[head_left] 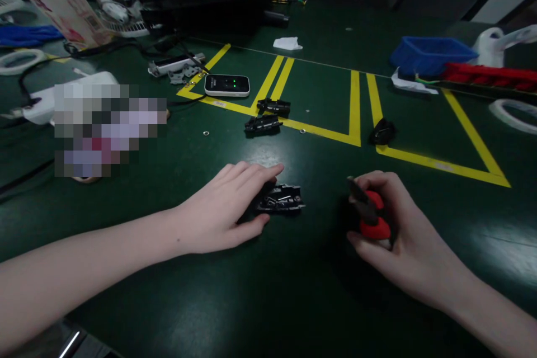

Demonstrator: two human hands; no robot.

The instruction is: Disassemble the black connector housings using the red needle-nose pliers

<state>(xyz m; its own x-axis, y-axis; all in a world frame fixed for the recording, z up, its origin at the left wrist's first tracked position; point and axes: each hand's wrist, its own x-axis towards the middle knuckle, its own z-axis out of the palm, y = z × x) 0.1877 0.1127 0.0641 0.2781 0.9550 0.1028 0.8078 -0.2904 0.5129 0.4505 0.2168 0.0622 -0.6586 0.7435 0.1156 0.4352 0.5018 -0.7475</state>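
My left hand lies over the left end of a black plastic part, thumb on the near side and fingers on the far side. The part rests on the green table with its hollow inside facing up, showing small metal pieces. Its left end is hidden under my palm. To the right, my right hand is closed around red-handled pliers. Their dark jaws point up and left, apart from the part. Beyond my hands lie two similar black parts, and another dark part sits farther right.
Yellow tape lines mark the green table. A white device with a black face shows green lights. Metal brackets lie behind it. A blue bin, red rack and tape roll stand at the right.
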